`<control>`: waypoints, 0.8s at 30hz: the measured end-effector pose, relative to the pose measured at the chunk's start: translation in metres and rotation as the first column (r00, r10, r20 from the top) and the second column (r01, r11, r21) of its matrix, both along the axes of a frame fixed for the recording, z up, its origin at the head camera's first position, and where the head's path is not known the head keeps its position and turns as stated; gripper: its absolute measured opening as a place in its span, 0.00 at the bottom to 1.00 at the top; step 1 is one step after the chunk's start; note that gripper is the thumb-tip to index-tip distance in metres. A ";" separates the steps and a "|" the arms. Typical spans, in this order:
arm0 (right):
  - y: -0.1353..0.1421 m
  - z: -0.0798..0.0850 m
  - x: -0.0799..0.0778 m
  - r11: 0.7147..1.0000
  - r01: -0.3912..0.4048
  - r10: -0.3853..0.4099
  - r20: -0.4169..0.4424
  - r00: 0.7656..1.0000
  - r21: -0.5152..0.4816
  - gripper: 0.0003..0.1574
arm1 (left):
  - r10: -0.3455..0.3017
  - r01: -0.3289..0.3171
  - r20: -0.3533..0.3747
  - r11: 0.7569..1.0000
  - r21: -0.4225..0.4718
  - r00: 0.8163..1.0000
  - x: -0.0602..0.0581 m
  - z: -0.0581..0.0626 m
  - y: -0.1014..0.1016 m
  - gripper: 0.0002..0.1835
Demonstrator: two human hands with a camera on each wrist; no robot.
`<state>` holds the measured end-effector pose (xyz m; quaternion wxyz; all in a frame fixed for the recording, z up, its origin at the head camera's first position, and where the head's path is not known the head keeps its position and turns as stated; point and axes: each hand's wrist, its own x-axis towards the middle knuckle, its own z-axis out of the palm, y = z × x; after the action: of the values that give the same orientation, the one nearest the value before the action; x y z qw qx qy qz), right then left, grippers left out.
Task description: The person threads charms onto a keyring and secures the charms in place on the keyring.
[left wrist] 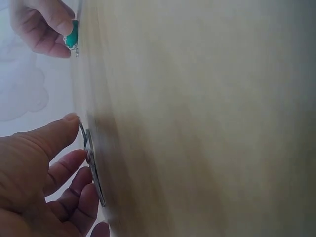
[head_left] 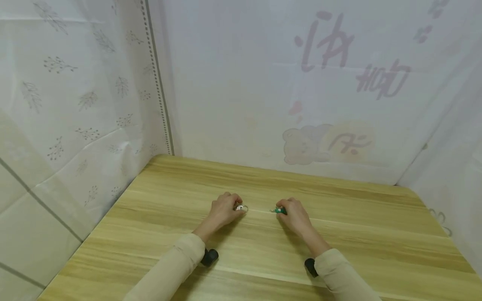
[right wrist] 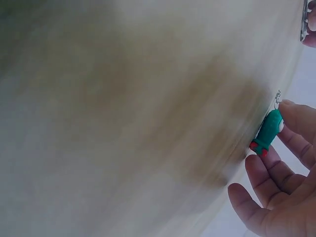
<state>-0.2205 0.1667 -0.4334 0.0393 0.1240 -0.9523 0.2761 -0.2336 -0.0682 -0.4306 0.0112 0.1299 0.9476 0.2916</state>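
In the head view my left hand [head_left: 224,209] pinches a small, flat silver metal piece with a ring [head_left: 241,207] between thumb and fingers. Seen edge-on from the left wrist, the metal piece [left wrist: 95,173] lies along the fingers; its exact kind cannot be made out. Across a short gap, my right hand [head_left: 295,215] pinches a small green figure charm [head_left: 280,210]. The right wrist view shows this charm [right wrist: 269,127] with red feet, a white patch and a short silver chain [right wrist: 278,96] at its top. The two objects are apart, close to the tabletop.
A wood-grain table [head_left: 241,255] lies beneath both hands. Pale printed cloth [head_left: 226,83] hangs behind it and at the sides. Dark wrist-worn devices, the left one [head_left: 209,257] and right one [head_left: 311,267], sit under the forearms.
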 end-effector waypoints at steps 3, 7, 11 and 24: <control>-0.001 -0.002 -0.002 1.000 0.003 -0.003 -0.017 1.000 0.018 0.11 | -0.009 0.010 0.007 1.000 -0.006 1.000 -0.001 0.000 0.002 0.17; -0.002 -0.004 -0.004 0.998 -0.001 0.003 -0.036 0.999 0.058 0.09 | -0.017 0.016 0.037 1.000 0.006 0.999 -0.002 0.001 0.005 0.15; -0.004 -0.004 -0.005 0.995 -0.011 0.016 -0.050 0.999 0.099 0.08 | -0.011 0.010 0.057 1.000 0.016 0.998 -0.003 0.002 0.006 0.14; -0.004 -0.006 -0.003 0.990 -0.046 0.056 -0.072 0.996 0.133 0.08 | -0.029 0.030 0.063 0.999 -0.016 0.998 -0.004 0.005 0.011 0.07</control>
<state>-0.2236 0.1629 -0.4390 0.0600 0.1608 -0.9628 0.2089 -0.2376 -0.0573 -0.4260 0.0465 0.1346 0.9471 0.2876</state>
